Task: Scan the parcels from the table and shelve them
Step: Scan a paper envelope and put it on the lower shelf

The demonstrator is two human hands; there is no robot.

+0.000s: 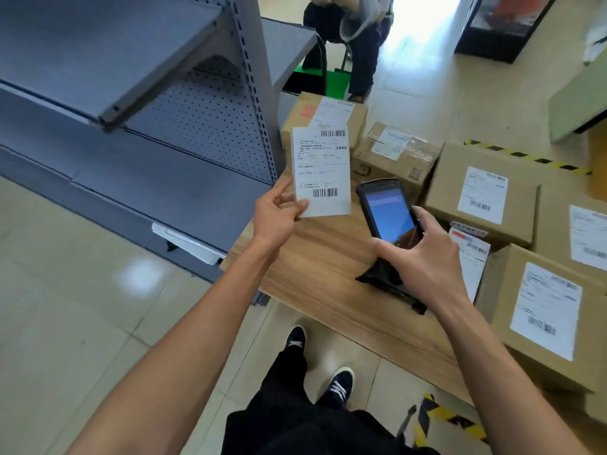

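My left hand [278,214] grips a small white parcel [321,172] by its lower left corner, label and barcodes facing me, above the wooden table [322,267]. My right hand [423,257] holds a black handheld scanner [387,211] with a lit blue screen, just right of the parcel and angled toward it. Several brown cardboard parcels with white labels lie on the table: one at the back [325,116], one behind the scanner [397,156], one to the right [483,192] and one at the near right [545,310].
A grey metal shelf unit [131,133] with bare shelves stands to the left of the table. A seated person [348,34] is at the back. Yellow-black tape [525,156] marks the floor. My feet [338,385] stand on the tiled floor by the table's front edge.
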